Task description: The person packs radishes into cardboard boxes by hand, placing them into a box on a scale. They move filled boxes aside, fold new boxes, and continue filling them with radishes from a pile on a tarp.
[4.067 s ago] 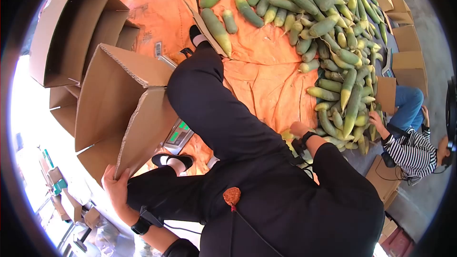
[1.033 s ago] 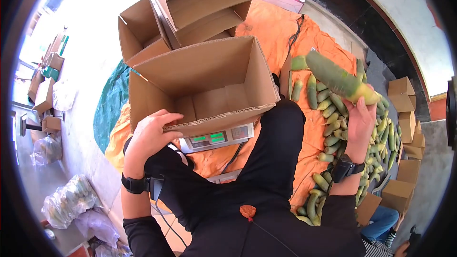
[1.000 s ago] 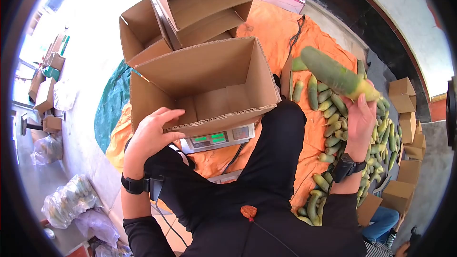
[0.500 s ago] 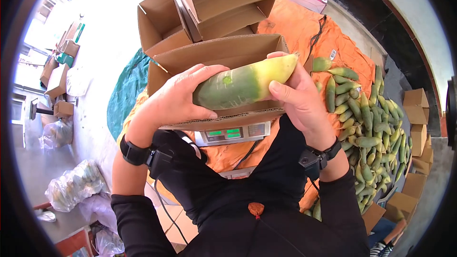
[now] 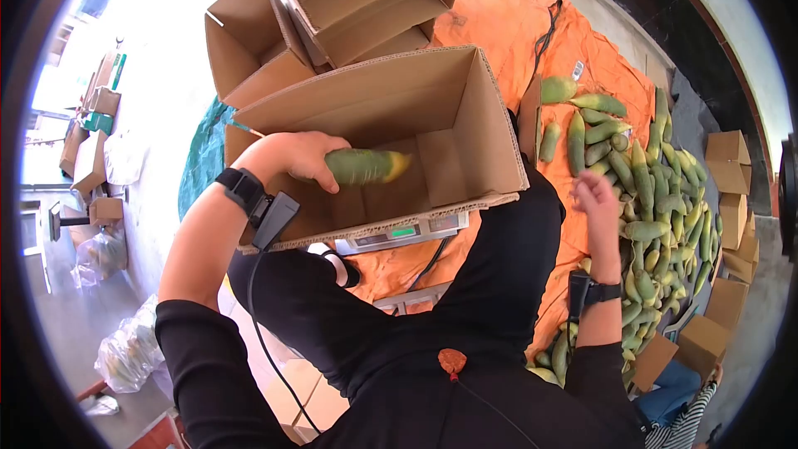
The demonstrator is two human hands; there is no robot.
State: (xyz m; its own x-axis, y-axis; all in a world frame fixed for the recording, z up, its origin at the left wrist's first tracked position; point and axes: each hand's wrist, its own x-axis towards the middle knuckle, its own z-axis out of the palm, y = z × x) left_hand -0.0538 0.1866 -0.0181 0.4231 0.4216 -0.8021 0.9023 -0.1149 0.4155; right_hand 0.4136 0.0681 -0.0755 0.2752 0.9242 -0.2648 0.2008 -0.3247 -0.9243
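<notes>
A green radish with a yellow tip is held by its darker end in my left hand, the fingers wrapped over it. It lies nearly level inside the open cardboard box, below the rim. My right hand is off to the right beside a large pile of green radishes; its fingers are loosely bent and apart, with nothing visible in them. Under the box is a scale with a lit green display.
More open cardboard boxes stand behind the working box. An orange sheet covers the floor beneath the radishes. Smaller cartons line the right side, and another person's striped sleeve shows at lower right. Plastic bags lie at left.
The radish has gone from both hands above the box down into it, held by my left hand alone. My right hand has let go and moved right to the pile.
</notes>
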